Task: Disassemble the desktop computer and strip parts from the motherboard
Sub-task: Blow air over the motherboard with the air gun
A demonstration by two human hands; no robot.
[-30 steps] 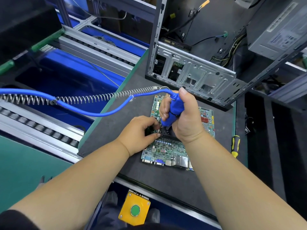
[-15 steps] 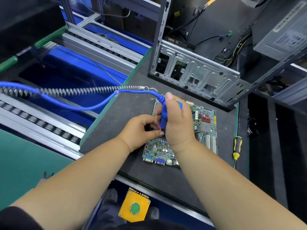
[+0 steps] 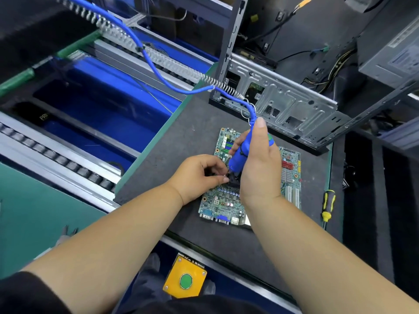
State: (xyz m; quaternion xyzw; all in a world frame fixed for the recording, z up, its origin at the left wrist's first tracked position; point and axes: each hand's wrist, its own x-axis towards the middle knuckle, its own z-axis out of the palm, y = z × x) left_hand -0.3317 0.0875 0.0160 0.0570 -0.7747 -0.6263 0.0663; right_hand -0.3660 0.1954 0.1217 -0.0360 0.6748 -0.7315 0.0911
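Now the right hand (image 3: 258,171) grips the blue driver (image 3: 240,155) — left hand (image 3: 199,175) fingers curled, pinching at its tip over the motherboard (image 3: 292,175).

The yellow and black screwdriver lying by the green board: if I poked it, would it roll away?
The screwdriver probably rolls a little: its handle looks rounded. The dark mat under it looks soft, so it likely stops soon.

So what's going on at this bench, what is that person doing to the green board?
A person is stripping a motherboard that lies flat on the dark mat. The right hand grips a blue powered screwdriver, held upright with its tip down on the board. The left hand pinches something small beside the tip; what it is cannot be made out. The emptied computer case stands behind, and a yellow-handled screwdriver lies unused to the right.
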